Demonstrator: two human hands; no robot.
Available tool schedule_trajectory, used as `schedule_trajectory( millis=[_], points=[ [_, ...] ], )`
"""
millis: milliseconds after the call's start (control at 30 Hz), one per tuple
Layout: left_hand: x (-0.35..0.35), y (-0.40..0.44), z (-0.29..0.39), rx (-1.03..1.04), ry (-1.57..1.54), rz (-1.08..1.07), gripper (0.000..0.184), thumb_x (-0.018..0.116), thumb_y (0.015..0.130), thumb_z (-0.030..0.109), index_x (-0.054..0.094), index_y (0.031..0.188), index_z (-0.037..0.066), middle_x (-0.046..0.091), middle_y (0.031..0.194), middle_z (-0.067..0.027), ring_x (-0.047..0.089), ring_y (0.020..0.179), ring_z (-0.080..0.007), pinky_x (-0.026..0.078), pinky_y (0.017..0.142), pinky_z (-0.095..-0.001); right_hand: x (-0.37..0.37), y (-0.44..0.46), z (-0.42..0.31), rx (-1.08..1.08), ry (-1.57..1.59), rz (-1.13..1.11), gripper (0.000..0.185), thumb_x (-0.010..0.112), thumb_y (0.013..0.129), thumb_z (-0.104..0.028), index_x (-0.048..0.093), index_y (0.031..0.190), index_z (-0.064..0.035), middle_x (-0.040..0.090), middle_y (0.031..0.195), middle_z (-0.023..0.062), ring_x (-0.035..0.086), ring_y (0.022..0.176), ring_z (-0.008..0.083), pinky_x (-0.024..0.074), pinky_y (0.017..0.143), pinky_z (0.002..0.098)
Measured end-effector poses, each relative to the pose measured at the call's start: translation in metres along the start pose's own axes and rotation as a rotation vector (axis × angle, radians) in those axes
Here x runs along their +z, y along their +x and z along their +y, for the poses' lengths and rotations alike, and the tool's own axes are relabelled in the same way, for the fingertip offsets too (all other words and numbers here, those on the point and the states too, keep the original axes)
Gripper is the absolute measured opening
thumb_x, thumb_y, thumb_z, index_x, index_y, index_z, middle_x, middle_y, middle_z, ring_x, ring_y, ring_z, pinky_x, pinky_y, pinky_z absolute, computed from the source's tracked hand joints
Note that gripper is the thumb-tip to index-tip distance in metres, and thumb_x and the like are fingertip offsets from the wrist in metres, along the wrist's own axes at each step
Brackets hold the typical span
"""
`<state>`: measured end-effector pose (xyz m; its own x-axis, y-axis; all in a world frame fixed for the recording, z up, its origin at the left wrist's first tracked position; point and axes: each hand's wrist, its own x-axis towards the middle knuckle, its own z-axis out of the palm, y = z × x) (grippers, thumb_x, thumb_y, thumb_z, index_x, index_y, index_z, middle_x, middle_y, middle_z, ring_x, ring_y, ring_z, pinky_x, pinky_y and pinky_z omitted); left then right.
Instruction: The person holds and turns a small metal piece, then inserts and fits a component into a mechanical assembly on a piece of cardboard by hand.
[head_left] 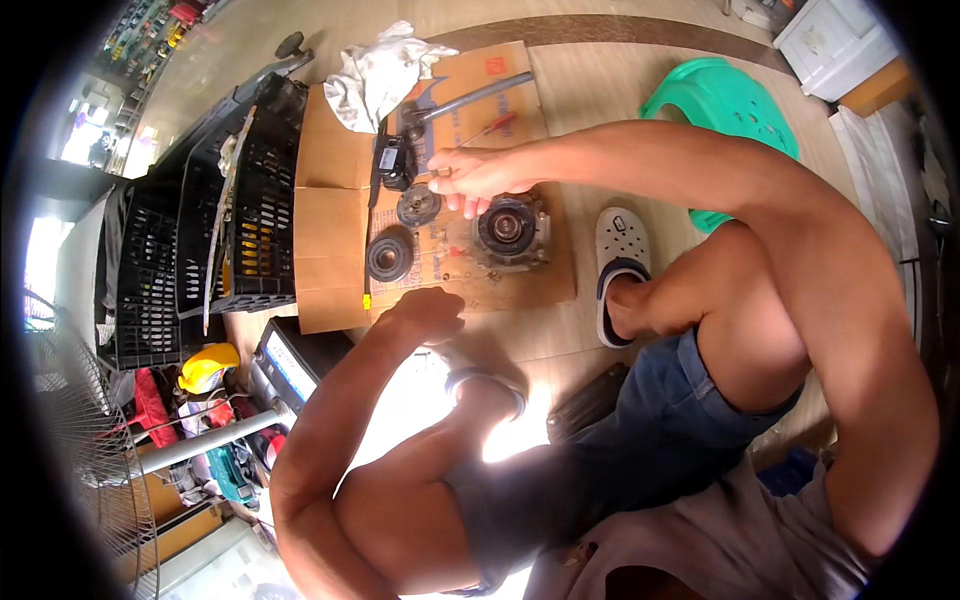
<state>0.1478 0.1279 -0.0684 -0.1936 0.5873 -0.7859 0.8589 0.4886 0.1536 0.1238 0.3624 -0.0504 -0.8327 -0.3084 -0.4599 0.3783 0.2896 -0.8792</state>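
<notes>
My right hand (478,178) hovers over the cardboard (332,235) with its fingers apart, and nothing shows in it. Just below its fingers are a flat metal disc (419,206) and a round metal machine part (507,228) with a ringed hub. A dark grooved ring, like a pulley (389,258), lies nearer to me. My left hand (428,315) is curled closed at the cardboard's near edge; its fingers hide whatever may be inside. Left of the right hand sits a black device (395,160) with a small display.
A metal bar tool (475,98) and a crumpled white cloth (380,75) lie on the cardboard's far side. Black plastic crates (262,205) stand to the left. A green plastic stool (735,105) is at the right. A wire fan guard (90,450) is at lower left.
</notes>
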Motion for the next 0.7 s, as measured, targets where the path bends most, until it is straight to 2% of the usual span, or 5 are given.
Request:
schedule_trajectory(
  millis=[167, 267, 367, 467, 700],
  points=[
    [-0.003, 0.003, 0.003, 0.002, 0.011, 0.012, 0.031, 0.052, 0.093, 0.028, 0.067, 0.11, 0.007, 0.069, 0.107, -0.0174, 0.065, 0.106, -0.033, 0.049, 0.093, -0.0449, 0.006, 0.002, -0.018, 0.067, -0.405, 0.1, 0.076, 0.053, 0.093, -0.011, 0.011, 0.155, -0.0017, 0.064, 0.095, 0.0192, 0.065, 0.084, 0.0247, 0.0538, 0.07, 0.0371],
    [-0.004, 0.004, 0.004, 0.003, -0.004, 0.028, 0.031, 0.051, 0.093, 0.028, 0.066, 0.111, 0.007, 0.069, 0.108, -0.0172, 0.064, 0.107, -0.033, 0.049, 0.093, -0.0449, 0.009, 0.019, 0.0, -0.181, -0.959, 0.201, 0.069, 0.055, 0.082, -0.002, 0.033, 0.147, -0.0008, 0.064, 0.095, 0.0219, 0.065, 0.089, 0.0317, 0.0534, 0.077, 0.0407],
    [-0.005, 0.004, 0.004, -0.001, -0.004, 0.031, 0.031, 0.051, 0.093, 0.028, 0.065, 0.112, 0.007, 0.068, 0.109, -0.0171, 0.064, 0.107, -0.0329, 0.049, 0.093, -0.0449, 0.009, 0.027, 0.012, -0.392, -1.05, 0.134, 0.046, 0.058, 0.077, 0.001, 0.058, 0.123, -0.001, 0.064, 0.098, 0.0218, 0.062, 0.095, 0.038, 0.0514, 0.082, 0.0432],
    [-0.004, 0.004, 0.002, -0.005, 0.0, 0.028, 0.032, 0.05, 0.093, 0.028, 0.065, 0.112, 0.007, 0.068, 0.109, -0.0172, 0.064, 0.107, -0.0328, 0.049, 0.093, -0.0451, 0.007, 0.027, 0.027, -0.645, -0.905, 0.167, 0.027, 0.061, 0.073, 0.001, 0.065, 0.099, -0.0015, 0.065, 0.098, 0.0206, 0.061, 0.099, 0.0379, 0.0495, 0.085, 0.0442],
    [-0.002, 0.003, 0.0, -0.014, -0.001, 0.024, 0.033, 0.05, 0.093, 0.029, 0.065, 0.114, 0.007, 0.068, 0.11, -0.018, 0.064, 0.108, -0.0332, 0.049, 0.093, -0.0455, 0.007, 0.007, -0.003, -0.273, -0.74, 0.155, 0.02, 0.057, 0.09, -0.009, 0.065, 0.108, -0.0021, 0.066, 0.097, 0.017, 0.064, 0.093, 0.0328, 0.0501, 0.08, 0.0406]
  ],
)
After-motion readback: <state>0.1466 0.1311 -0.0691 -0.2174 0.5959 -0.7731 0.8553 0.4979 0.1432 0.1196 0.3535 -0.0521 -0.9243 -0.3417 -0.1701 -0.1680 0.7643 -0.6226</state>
